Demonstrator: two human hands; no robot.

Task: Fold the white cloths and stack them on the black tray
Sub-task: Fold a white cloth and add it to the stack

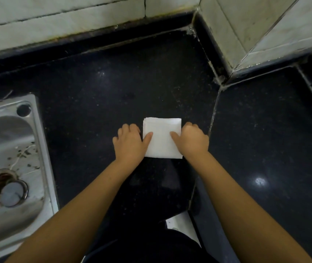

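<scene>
A white cloth (pixel 161 138), folded into a small square with several layers showing at its far left corner, lies flat on the black counter (pixel 113 95). My left hand (pixel 130 141) holds its left edge, thumb on top and fingers curled down beside it. My right hand (pixel 192 140) holds the right edge the same way, thumb lying on the cloth. No black tray is in view, and no other cloth can be seen.
A steel sink (pixel 9 162) with a drain plug (pixel 13 193) is set into the counter at the left. Pale tiled walls (pixel 60 21) run along the back, and a tiled pillar (pixel 250 29) juts out at the back right.
</scene>
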